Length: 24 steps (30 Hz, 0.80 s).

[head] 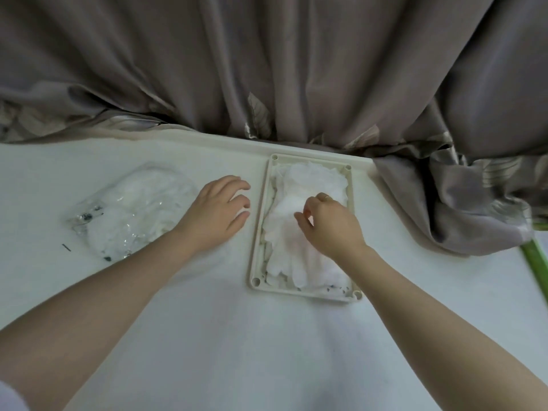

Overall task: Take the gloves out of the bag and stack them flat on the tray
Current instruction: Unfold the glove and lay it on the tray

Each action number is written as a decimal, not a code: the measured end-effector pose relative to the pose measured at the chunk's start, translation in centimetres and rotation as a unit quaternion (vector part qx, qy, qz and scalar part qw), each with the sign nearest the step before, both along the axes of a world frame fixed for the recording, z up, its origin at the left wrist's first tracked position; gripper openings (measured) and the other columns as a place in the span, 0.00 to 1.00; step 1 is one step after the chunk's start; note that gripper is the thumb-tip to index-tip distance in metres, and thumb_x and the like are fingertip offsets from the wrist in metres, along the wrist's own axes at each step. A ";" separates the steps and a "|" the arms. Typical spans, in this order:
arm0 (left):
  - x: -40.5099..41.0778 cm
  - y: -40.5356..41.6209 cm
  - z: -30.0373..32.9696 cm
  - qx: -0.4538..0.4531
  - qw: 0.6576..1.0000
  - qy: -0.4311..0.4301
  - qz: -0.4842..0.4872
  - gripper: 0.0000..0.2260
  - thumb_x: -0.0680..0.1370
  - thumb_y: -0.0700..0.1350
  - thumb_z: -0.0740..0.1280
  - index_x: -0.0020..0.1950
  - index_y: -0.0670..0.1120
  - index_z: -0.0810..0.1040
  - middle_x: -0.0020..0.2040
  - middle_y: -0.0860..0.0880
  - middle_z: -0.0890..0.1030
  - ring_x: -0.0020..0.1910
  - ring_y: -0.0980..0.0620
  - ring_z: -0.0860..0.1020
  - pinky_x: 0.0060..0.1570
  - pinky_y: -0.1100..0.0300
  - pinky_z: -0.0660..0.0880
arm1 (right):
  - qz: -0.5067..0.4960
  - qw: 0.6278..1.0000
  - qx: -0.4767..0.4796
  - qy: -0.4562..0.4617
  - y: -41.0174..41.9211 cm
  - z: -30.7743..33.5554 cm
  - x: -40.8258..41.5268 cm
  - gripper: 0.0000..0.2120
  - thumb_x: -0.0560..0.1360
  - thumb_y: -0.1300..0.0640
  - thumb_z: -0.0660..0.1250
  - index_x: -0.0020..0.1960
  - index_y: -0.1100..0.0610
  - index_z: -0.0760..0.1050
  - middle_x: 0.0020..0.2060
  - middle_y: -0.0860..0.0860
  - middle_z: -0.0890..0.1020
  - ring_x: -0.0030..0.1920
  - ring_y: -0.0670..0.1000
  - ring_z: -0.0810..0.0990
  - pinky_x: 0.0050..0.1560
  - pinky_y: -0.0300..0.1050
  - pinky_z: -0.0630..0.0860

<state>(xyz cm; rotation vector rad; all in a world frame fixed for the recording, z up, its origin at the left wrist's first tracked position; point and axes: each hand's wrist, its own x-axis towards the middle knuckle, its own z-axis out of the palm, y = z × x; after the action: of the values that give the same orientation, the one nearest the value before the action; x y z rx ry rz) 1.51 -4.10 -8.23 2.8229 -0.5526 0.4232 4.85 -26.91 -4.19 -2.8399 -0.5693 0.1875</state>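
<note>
From my head view, my right hand (329,223) is over the tray (255,232), fingertips curled down and pinching the top of the white gloves (299,212) piled inside it; my left hand (218,212) lies relaxed, fingers loosely spread, on the desk (207,336) just left of the tray, holding nothing. The clear bag (130,209) sits farther left, well apart from the tray, and white material inside suggests more gloves are left in it (I can't count them through the plastic). The risk I see is in the pinch: lifting or tugging the top glove could drag the ones beneath out of line, or leave a wrinkle so the stack won't lie flat; the near glove fingers already fan out unevenly toward the tray's near edge. Around me, a grey curtain (296,69) hangs along the far side and bunches onto the desk right of the tray, near its far corner, where it could crowd my right arm. A green strip (533,256) shows at the far right edge.
</note>
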 end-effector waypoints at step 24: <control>-5.0 13.6 1.0 -0.012 0.947 0.315 0.057 0.30 0.79 0.48 0.63 0.77 0.51 0.52 0.78 0.53 0.51 0.75 0.52 0.57 0.69 0.60 0.59 | -0.079 0.981 0.039 0.172 20.7 -4.9 -5.3 0.06 0.79 0.55 0.61 0.52 0.58 0.70 0.48 0.56 0.78 0.55 0.59 0.76 0.47 0.46 0.69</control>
<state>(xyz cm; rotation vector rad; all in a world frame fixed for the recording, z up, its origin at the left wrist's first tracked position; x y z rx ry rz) -3.54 9.46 -7.22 2.7468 -0.2413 -0.4463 -0.46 -6.24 -9.13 -2.6725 -0.2699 0.5967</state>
